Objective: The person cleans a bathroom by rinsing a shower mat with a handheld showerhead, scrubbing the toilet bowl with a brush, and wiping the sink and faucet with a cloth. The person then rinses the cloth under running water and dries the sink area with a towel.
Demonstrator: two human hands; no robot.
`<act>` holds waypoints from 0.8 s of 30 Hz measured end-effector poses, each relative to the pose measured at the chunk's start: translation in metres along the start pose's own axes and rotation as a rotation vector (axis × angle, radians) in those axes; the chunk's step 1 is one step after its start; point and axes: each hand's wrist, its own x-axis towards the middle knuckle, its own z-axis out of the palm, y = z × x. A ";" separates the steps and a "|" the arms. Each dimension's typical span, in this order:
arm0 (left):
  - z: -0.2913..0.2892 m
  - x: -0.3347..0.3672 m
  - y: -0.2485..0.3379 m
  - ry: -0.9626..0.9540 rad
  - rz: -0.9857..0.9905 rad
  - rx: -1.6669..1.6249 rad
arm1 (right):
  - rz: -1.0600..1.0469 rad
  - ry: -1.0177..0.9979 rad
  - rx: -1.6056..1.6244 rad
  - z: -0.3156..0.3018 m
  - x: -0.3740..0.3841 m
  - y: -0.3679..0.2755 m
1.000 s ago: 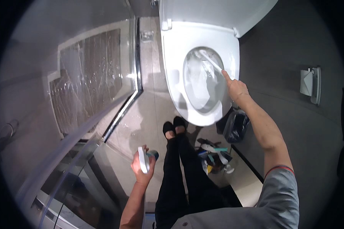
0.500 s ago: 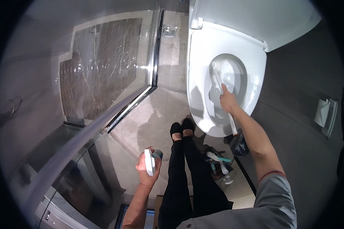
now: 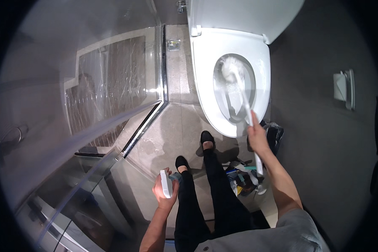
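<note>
My right hand (image 3: 257,136) is wrapped round the long white handle of a toilet brush (image 3: 244,97). The brush's white bristly head rests inside the toilet bowl, against its far left inner wall. White and wide, the toilet (image 3: 203,94) has its lid and seat raised at the back. Low on the left, my left hand (image 3: 160,196) grips a white-topped object (image 3: 166,184) with a grey-teal part below. It looks like a spray bottle seen from above, but its lower body is mostly hidden.
A glass shower partition (image 3: 109,122) runs along the left. Beside my right leg sits a container of cleaning tools (image 3: 244,178). A bin with a dark bag (image 3: 275,133) stands right of the toilet. A paper holder (image 3: 344,89) hangs on the right wall.
My right hand has slid back along the brush handle, and the white bristles now show in the bowl. My left foot has stepped back. My left hand keeps its grip. The view has shifted.
</note>
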 end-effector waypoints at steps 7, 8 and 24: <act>-0.053 -0.025 -0.035 0.017 0.131 -0.047 | 0.099 0.005 0.003 0.031 -0.043 -0.010; -0.058 -0.024 -0.037 -0.008 0.183 -0.029 | 0.030 0.100 -0.054 0.048 -0.046 0.024; -0.113 -0.046 -0.080 0.032 0.246 0.016 | 0.241 0.112 0.142 0.050 -0.120 -0.036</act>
